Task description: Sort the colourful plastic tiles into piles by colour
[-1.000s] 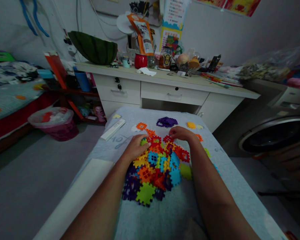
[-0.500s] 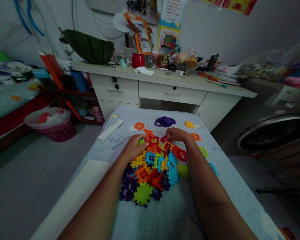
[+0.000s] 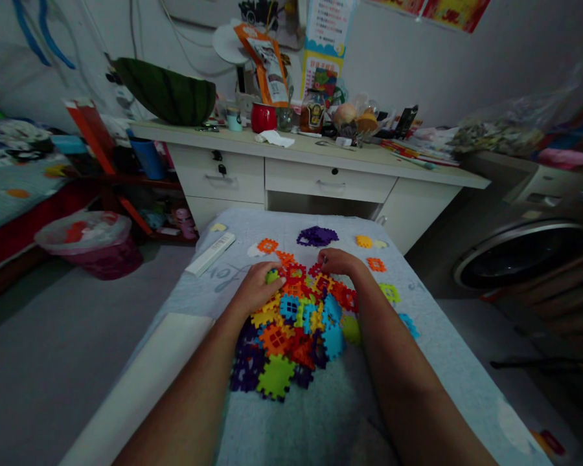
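Note:
A heap of colourful interlocking plastic tiles (image 3: 276, 338) lies on the cloth-covered table in front of me. At the heap's far left edge is my left hand (image 3: 257, 285), its thumb and fingers closed round a green tile (image 3: 272, 276). My right hand (image 3: 339, 260) reaches over the far side of the heap, fingertips pinched at a red tile (image 3: 315, 269); the fingers partly hide it. Between the hands lie more red and orange tiles. Blue tiles (image 3: 333, 340) and a lime-green tile (image 3: 276, 377) show nearer to me.
Beyond the heap sits a purple tile pile (image 3: 317, 236). Single orange (image 3: 267, 245), yellow (image 3: 364, 241), green (image 3: 389, 292) and blue (image 3: 409, 325) tiles lie around it. A white strip-like object (image 3: 210, 255) rests at left. A white desk (image 3: 330, 173) and a washing machine (image 3: 519, 226) stand behind.
The view has shifted slightly, so the whole scene sits a little further left. Both hands keep almost the same place at the heap.

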`<action>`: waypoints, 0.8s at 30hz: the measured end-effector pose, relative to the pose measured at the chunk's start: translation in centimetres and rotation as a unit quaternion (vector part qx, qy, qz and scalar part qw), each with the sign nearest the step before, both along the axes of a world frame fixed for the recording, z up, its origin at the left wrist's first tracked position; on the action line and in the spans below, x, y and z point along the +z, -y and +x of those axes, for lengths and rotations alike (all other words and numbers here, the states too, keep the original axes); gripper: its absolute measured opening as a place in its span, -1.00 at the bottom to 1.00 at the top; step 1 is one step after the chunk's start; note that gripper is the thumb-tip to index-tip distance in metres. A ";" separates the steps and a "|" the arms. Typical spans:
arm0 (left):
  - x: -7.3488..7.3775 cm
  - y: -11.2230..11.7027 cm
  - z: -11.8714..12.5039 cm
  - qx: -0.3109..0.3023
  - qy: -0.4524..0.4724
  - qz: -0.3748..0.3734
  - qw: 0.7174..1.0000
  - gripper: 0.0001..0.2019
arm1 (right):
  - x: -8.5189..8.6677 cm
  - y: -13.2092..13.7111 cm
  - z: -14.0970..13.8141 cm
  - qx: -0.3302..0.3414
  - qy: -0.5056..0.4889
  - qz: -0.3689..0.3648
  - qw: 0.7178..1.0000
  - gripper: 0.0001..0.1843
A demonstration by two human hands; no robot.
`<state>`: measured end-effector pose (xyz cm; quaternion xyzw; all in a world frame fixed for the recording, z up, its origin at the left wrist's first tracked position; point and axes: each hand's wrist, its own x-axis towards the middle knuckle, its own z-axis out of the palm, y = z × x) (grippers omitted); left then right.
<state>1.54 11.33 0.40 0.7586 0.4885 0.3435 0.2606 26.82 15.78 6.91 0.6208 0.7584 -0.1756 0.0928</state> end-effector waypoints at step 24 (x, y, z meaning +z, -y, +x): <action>0.4 0.3 0.0 0.008 -0.007 -0.003 1.000 -0.61 | -2.0 3.0 11.9 -0.326 0.021 0.121 0.937 -0.52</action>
